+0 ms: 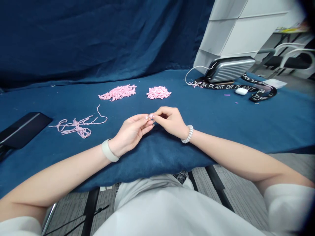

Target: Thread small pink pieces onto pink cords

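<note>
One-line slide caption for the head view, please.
Left hand and right hand meet in a pinch over blue cloth, two pink piles beyond, loose pink yarn to the left.

The person's left hand (130, 132) and right hand (172, 122) meet, fingers pinching a tiny pinkish piece (151, 116), barely visible, over the blue-covered table (221, 127), near two pink piles (158, 92).

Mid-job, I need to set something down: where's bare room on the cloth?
Widest: between the right forearm and the black strap. Smaller: between the left forearm and the loose yarn. Crowded: around the strap and silver case.
</note>
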The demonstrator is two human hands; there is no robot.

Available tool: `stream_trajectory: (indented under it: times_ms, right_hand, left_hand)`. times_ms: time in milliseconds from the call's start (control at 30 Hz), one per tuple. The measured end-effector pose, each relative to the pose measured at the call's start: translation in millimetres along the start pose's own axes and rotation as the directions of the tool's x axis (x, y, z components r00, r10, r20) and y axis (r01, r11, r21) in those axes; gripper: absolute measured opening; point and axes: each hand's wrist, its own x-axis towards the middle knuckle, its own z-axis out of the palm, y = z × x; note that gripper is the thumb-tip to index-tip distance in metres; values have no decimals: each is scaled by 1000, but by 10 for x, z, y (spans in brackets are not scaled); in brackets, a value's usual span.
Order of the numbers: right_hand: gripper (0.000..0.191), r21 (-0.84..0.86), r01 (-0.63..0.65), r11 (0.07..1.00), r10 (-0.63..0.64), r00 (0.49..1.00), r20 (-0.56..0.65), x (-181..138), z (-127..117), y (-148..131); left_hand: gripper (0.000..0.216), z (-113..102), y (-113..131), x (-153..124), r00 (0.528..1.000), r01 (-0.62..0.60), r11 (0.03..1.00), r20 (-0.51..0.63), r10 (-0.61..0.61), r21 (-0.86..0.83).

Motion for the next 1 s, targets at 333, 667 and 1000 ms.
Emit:
stream_trajectory:
  times_ms: [333,667,1000]
  right_hand:
    - [24,314,-187,931,164,981,99,26,12,3]
    - [27,376,-237,896,193,969,151,39,2,51]
    - [25,398,-258,881,200,963,182,40,10,51]
  left_hand:
    - [22,15,75,-36,944,-315,883,23,328,347]
    - [24,38,108,-85,918,-379,812,69,391,444]
    - [17,27,111,-83,902,-406,751,97,421,521]
